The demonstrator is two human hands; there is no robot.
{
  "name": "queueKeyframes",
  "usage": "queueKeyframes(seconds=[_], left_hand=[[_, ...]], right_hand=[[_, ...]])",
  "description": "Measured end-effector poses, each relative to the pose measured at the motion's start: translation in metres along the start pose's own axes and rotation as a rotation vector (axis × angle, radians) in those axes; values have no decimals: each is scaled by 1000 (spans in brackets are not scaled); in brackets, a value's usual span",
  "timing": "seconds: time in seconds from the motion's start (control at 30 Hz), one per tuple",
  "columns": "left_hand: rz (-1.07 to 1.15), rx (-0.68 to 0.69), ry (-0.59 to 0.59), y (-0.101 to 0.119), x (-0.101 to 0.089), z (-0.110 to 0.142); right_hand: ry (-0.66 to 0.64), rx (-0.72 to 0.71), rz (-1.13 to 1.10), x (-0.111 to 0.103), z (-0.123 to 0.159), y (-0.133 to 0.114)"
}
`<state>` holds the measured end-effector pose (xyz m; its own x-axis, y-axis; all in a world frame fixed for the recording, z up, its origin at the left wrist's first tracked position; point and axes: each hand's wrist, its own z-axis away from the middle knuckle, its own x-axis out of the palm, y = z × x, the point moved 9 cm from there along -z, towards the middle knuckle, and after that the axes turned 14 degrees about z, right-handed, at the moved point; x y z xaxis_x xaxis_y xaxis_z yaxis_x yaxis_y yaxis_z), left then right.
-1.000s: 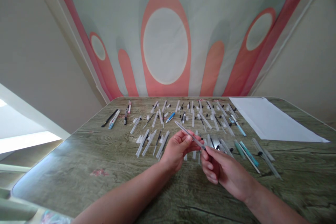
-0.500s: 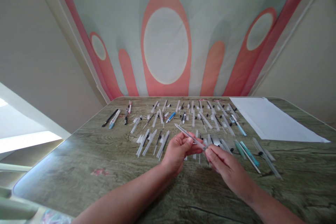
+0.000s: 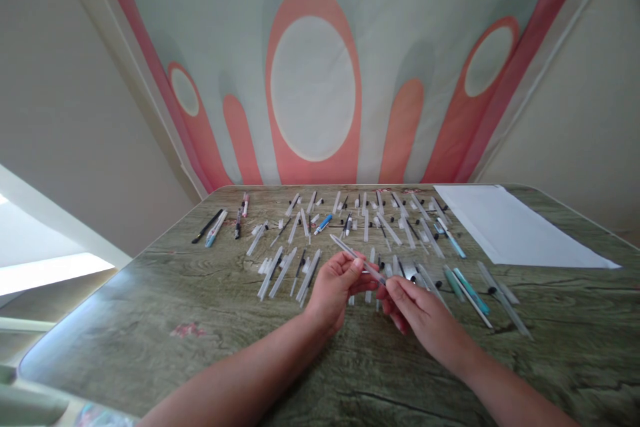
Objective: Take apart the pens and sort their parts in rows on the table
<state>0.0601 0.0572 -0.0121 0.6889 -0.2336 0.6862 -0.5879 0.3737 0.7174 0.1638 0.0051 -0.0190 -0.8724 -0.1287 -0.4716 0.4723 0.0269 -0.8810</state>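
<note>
A slim translucent pen [image 3: 344,244] is held slantwise above the table, its pointed tip up and to the left. My left hand [image 3: 336,285] pinches it around the middle between thumb and fingers. At the lower right end, my right hand [image 3: 419,310] grips it with thumb and forefinger, the other fingers curled below. Under and behind both hands lie several clear pen barrels [image 3: 271,273], dark refills [image 3: 298,272] and small caps in rough rows. A blue pen [image 3: 323,224] rests among them.
A white sheet [image 3: 515,230] lies at the back right of the wood-patterned table [image 3: 240,347]. Teal pen parts [image 3: 471,290] sit right of my right hand. Several assembled pens [image 3: 216,228] lie at the far left. A patterned hanging cloth [image 3: 370,47] rises behind.
My right hand has shifted slightly up and left along the pen's end, and its lower fingers now show. The left hand keeps its hold. The whole view has moved a little.
</note>
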Motion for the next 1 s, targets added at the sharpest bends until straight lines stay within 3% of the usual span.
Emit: queueKeyframes(seconds=[0.13, 0.37, 0.57, 1.0], left_hand=[[-39, 12, -26, 1, 0, -1], [-56, 15, -9, 0, -3, -3], [-65, 9, -3, 0, -5, -4], [-104, 27, -18, 2, -1, -3]], right_hand=[[-53, 53, -236, 8, -2, 9], [34, 53, -27, -6, -3, 10], [13, 84, -137, -1, -4, 16], [-2, 75, -90, -1, -3, 12]])
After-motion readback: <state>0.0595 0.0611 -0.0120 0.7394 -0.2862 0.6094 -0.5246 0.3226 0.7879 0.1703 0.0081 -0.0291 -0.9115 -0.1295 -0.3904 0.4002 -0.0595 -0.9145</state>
